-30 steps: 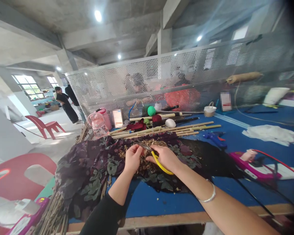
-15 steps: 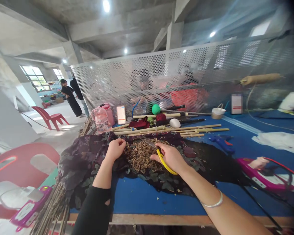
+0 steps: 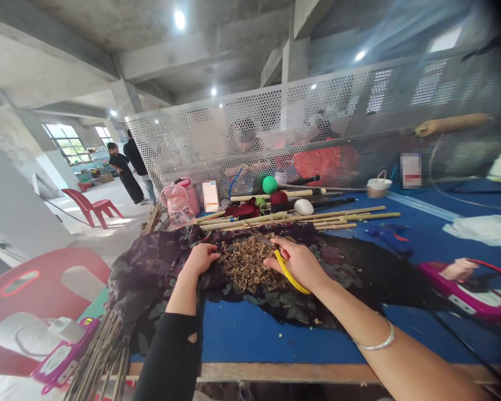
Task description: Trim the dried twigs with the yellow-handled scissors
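My right hand (image 3: 301, 263) is closed round yellow-handled scissors (image 3: 275, 253), their blades pointing up and left over a heap of brown chopped plant bits (image 3: 244, 264). The heap lies on a dark floral cloth (image 3: 150, 273) spread over the blue table (image 3: 250, 337). My left hand (image 3: 200, 259) rests at the heap's left edge with its fingers curled on the cloth; whether it holds anything is hidden. A silver bangle sits on my right wrist.
Bamboo sticks (image 3: 300, 218), yarn balls (image 3: 269, 184), a pink bottle (image 3: 179, 201) and a blue glue gun (image 3: 390, 233) lie behind the cloth. A pink iron (image 3: 463, 281) is at right. Thin sticks (image 3: 98, 356) hang off the left edge. People sit behind a perforated screen (image 3: 317, 128).
My left hand has left the scissors' blades and moved left to the heap's edge. The right hand with the scissors has stayed over the heap. The view has shifted a little.
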A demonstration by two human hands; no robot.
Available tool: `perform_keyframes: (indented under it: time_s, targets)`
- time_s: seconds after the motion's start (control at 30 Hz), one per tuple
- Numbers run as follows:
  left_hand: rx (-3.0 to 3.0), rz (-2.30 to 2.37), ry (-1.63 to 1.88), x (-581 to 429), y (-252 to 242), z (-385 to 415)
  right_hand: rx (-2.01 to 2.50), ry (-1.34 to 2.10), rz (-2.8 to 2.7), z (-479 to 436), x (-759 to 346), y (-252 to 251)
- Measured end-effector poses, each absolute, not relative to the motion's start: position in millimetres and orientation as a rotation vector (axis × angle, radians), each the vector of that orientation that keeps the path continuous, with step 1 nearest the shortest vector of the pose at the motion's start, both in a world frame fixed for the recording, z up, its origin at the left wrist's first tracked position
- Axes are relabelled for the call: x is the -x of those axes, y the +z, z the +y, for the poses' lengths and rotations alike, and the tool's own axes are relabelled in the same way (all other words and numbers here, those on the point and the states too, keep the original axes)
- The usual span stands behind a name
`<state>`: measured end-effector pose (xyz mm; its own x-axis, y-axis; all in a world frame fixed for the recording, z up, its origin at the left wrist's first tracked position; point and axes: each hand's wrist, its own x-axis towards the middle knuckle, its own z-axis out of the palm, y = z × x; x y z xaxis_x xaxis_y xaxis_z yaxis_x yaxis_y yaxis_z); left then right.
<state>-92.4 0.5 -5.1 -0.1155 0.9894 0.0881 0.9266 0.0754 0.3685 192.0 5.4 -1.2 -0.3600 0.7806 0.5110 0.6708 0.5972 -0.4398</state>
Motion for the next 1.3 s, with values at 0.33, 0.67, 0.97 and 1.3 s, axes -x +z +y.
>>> perform_keyframes:
  time_s: [0.33,0.67,0.97,1.3]
  targets:
    - [-1.985,2.215,0.517,82.0,-3.3,2.5,1.084,0.288,-2.141,1.0,-188.7,-0.6]
    - [-2.052,2.086,0.844,48.1,3.9,-4.6,1.093,0.312,-2.125,0.4,-192.0,4.7]
    - [-2.131,2.152,0.319,33.6,-11.0,9.0,1.085,0.378,-2.096,-1.3,-187.7,4.8]
    - [-1.955,2.327,0.577,53.7,-3.6,1.5,1.092,0.372,-2.094,0.5,-189.5,4.4]
